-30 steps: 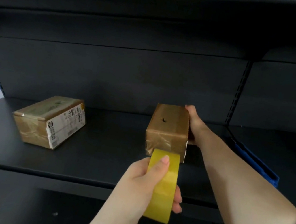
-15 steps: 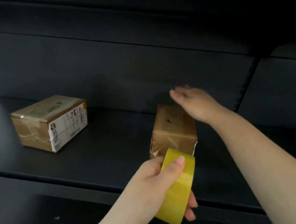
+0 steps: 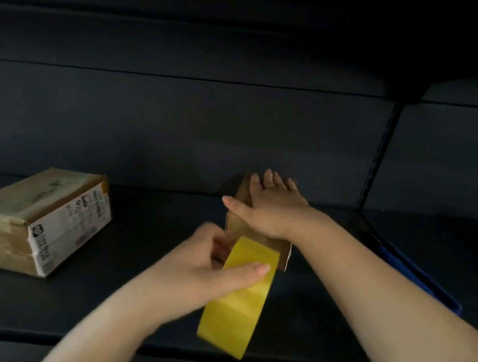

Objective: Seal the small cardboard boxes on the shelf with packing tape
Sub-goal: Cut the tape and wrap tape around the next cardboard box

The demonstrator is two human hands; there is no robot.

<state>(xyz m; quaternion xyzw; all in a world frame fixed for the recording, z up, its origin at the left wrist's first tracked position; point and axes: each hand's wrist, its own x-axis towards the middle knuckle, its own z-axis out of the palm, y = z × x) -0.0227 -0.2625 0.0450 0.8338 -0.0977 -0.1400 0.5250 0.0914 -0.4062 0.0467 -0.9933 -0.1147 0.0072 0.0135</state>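
Head cam, nearest first: left hand grips the yellow tape roll at about 6 o'clock, thumb across its face. Just past it, right hand lies flat, fingers spread, on the small box mid-shelf. Looks like the tape end is about to go on; next it needs sticking down and pulling across. A taped box sits at 9 o'clock.

shelf: dark | labelled box left | small box centre | blue bin right
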